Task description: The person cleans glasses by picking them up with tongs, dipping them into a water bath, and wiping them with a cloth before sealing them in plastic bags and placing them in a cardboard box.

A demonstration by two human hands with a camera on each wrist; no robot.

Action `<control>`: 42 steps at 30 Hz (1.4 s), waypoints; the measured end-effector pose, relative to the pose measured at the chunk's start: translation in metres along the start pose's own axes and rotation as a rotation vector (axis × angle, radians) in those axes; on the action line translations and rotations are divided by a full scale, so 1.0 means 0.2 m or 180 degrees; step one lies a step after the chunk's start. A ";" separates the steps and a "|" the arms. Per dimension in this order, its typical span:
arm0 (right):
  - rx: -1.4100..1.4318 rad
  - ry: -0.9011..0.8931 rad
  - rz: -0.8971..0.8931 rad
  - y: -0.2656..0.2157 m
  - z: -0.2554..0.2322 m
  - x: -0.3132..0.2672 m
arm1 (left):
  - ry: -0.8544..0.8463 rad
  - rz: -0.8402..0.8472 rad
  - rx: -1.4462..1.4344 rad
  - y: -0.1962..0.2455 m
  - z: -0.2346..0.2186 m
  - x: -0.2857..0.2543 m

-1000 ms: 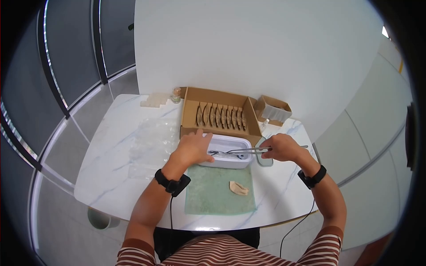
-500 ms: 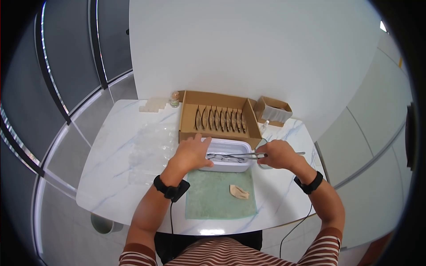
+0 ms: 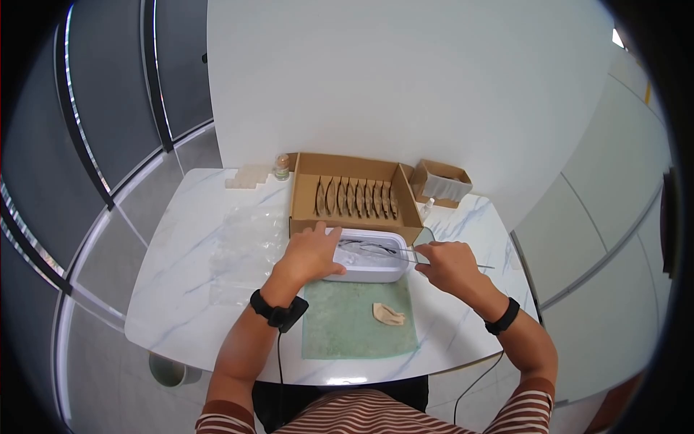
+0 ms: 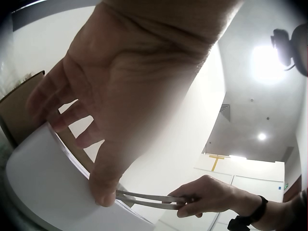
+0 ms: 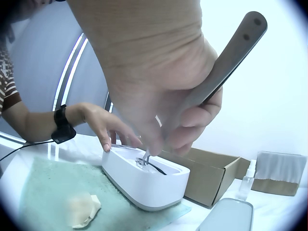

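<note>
A white oblong tub (image 3: pixel 372 275), resembling an ultrasonic cleaner, stands at the back edge of a green cloth (image 3: pixel 336 325). My left hand (image 3: pixel 311 253) grips its left end, thumb on the near rim and fingers over the far side. In my right hand (image 3: pixel 452 265) is a pair of long metal tweezers (image 5: pixel 231 57), pinched near the middle and angled down into the tub. Their tips meet thin dark-framed eyeglasses (image 3: pixel 370 247) inside, whose dark arm shows in the right wrist view. On the cloth lies a folded cream wipe (image 3: pixel 389 314).
Behind the tub, an open cardboard box (image 3: pixel 306 195) holds several slim brown pieces in a row. A smaller box (image 3: pixel 450 191), a spray bottle (image 5: pixel 247 183) and a pale rounded lid-like piece (image 5: pixel 231 215) are at right. Clear plastic film (image 3: pixel 249 242) and a jar (image 3: pixel 281 168) lie left.
My right hand has turned, and the tweezers' rear end now points lower right. Inside the tub the eyeglasses have shifted toward the far side. My left hand keeps its hold.
</note>
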State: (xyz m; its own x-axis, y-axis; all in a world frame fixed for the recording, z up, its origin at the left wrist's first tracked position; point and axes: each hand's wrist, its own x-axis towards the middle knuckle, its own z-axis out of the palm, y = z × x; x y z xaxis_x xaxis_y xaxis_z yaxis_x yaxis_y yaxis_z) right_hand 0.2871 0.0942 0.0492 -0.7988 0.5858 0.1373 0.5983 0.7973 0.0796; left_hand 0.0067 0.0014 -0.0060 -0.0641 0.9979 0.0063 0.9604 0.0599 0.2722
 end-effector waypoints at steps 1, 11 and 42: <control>0.0014 -0.0027 -0.0005 0.00 -0.02 -0.01 | 0.0005 0.0004 0.0002 0.00 0.01 0.00; -0.0056 -0.0674 0.0226 0.00 -0.07 -0.03 | -0.0010 -0.0026 -0.0005 0.01 -0.01 0.00; 0.0250 -0.1271 0.0377 0.08 -0.12 0.07 | -0.0042 -0.0022 0.0007 0.01 -0.01 0.00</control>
State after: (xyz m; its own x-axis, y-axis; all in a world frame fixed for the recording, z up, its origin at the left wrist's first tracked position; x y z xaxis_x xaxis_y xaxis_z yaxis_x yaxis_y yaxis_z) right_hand 0.2875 0.1122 0.0765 -0.6956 0.6721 -0.2537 0.6932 0.7207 0.0085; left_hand 0.0079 0.0018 -0.0044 -0.0670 0.9977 -0.0081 0.9605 0.0667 0.2700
